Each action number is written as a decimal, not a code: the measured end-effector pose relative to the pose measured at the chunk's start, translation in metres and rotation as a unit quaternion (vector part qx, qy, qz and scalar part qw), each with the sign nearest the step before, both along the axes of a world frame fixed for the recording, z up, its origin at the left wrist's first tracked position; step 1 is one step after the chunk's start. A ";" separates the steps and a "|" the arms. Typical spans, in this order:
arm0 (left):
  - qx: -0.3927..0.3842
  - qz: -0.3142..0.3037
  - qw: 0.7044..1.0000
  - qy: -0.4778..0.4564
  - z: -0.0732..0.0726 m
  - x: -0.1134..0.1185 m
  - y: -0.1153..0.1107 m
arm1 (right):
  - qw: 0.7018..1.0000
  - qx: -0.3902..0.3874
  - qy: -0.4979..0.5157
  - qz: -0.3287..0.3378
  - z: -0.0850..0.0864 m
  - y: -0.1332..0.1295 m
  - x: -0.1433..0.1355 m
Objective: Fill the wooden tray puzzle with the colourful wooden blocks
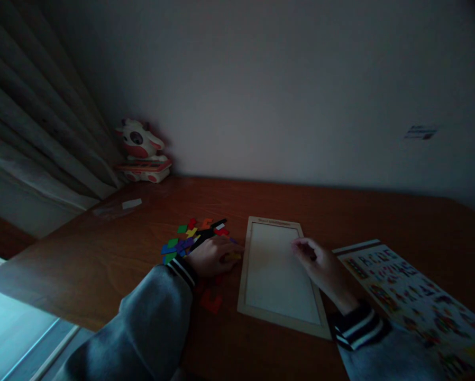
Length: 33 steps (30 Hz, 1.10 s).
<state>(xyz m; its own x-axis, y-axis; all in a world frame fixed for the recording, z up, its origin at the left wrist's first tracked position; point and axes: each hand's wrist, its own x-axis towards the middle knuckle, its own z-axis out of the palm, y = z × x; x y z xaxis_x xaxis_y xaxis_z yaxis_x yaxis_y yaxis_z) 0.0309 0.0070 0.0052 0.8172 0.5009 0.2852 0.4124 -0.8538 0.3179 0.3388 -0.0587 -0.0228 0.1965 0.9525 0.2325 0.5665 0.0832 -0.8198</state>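
My left hand point(210, 256) reaches over a loose pile of flat coloured puzzle pieces point(173, 244) on the table. Its fingers are curled round a yellow puzzle piece point(233, 256), which shows between thumb and fingers. Beside it lies a shallow wooden tray point(277, 275) with a pale rim and a whitish base, bare of pieces. Above the tray's right side is my right hand point(314, 263), its fingers curled together and nothing visible in them. A red puzzle piece point(211, 300) rests nearer to me, below my left hand.
A printed pattern sheet point(404, 288) lies to the right, partly under my right sleeve. At the back left stands a cow-shaped toy point(142, 151) against the wall. A small white slip point(131, 203) is on the table in front of it. Curtains point(35, 106) hang at the left.
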 end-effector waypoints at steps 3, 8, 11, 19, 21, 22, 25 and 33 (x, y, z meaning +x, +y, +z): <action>0.006 0.005 1.000 -0.023 0.001 0.000 0.001 | 1.000 0.008 -0.011 -0.003 0.003 -0.001 -0.001; 0.035 0.006 0.996 -0.080 0.001 0.007 -0.007 | 0.997 0.055 -0.056 0.020 0.009 -0.005 -0.009; 0.029 -0.042 0.993 -0.102 0.002 0.018 -0.017 | 0.994 0.076 -0.061 0.047 0.009 -0.005 -0.013; 0.058 -0.053 0.996 -0.039 0.006 0.024 -0.023 | 0.988 0.082 -0.093 0.089 0.002 -0.006 -0.014; 0.063 -0.041 0.997 -0.026 0.007 0.021 -0.021 | 0.983 0.087 -0.109 0.116 0.003 -0.007 -0.015; 0.064 -0.035 0.997 -0.021 0.008 0.019 -0.020 | 0.980 0.089 -0.118 0.130 0.003 -0.008 -0.016; 0.068 -0.018 0.997 -0.021 0.011 0.014 -0.016 | 0.971 0.097 -0.145 0.166 0.003 -0.010 -0.018; 0.052 0.074 0.996 0.022 0.027 -0.032 -0.016 | 0.958 0.110 -0.173 0.202 0.001 -0.010 -0.017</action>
<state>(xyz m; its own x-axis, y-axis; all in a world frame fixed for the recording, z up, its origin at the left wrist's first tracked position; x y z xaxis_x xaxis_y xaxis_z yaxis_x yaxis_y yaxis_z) -0.0008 -0.0090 0.0321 0.7496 0.5860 0.3077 0.5471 -0.8102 0.2101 0.3219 -0.0688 -0.0214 -0.3023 0.8554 0.4207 0.6869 0.5015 -0.5261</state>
